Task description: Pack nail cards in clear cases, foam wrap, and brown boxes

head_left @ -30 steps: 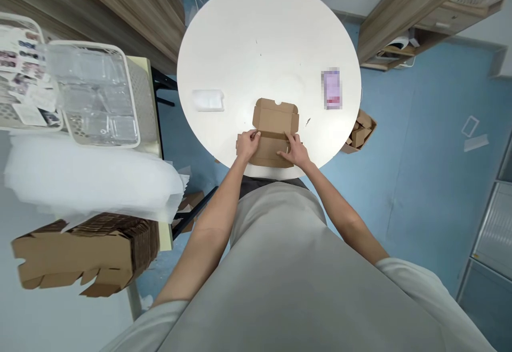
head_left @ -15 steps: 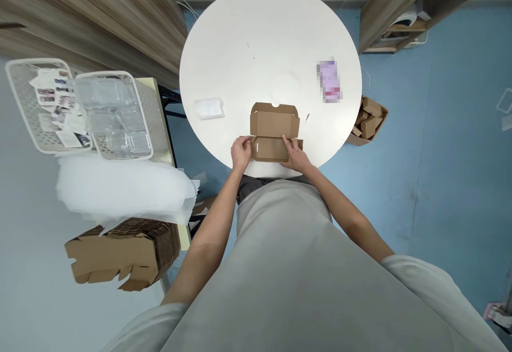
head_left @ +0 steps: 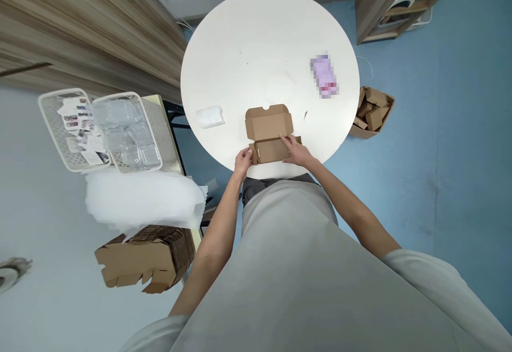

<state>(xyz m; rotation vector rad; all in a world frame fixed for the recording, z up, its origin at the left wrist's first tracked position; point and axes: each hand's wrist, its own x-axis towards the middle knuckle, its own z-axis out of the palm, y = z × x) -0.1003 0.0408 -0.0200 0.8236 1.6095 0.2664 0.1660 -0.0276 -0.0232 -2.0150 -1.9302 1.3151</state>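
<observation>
A brown cardboard box [head_left: 269, 126] lies near the front edge of the white round table [head_left: 268, 37], its lid raised toward the far side and its tray facing me. At the tray's left end, my left hand [head_left: 243, 161] pinches a side flap between thumb and fingers. My right hand [head_left: 298, 152] grips the right end, fingers on the far side and thumb on the near side. A side flap sticks out beyond the right fingers. Inside the tray, near the left wall, a small white mark shows.
A white wrapped packet [head_left: 210, 117] lies left on the table, a pixelated purple item [head_left: 324, 76] right. Left stand two white baskets, one with paper cards [head_left: 76, 122], one with clear packs [head_left: 128, 130], white wrapping sheets [head_left: 144, 198] and flattened cardboard [head_left: 138, 261]. An open carton [head_left: 366, 132] sits right.
The box has turned slightly, its lid shifting left. My left hand has moved a little toward me with the left flap, which now stands more upright. My right hand stays on the right end.
</observation>
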